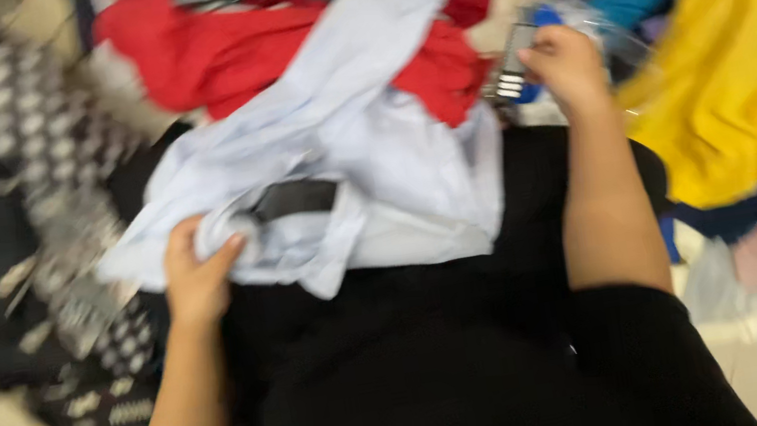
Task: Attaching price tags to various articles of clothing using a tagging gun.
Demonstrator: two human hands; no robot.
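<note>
Head view: my left hand fingers clench the pale blue shirt, which lies over a red garment; my right hand grips blurred hangers.

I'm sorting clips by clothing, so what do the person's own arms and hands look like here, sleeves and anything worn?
Both forearms are bare. Black sleeves are pushed up past the elbows, matching the black top. The left hand and right hand wear no gloves; the picture is too blurred to show rings or a watch.
</note>
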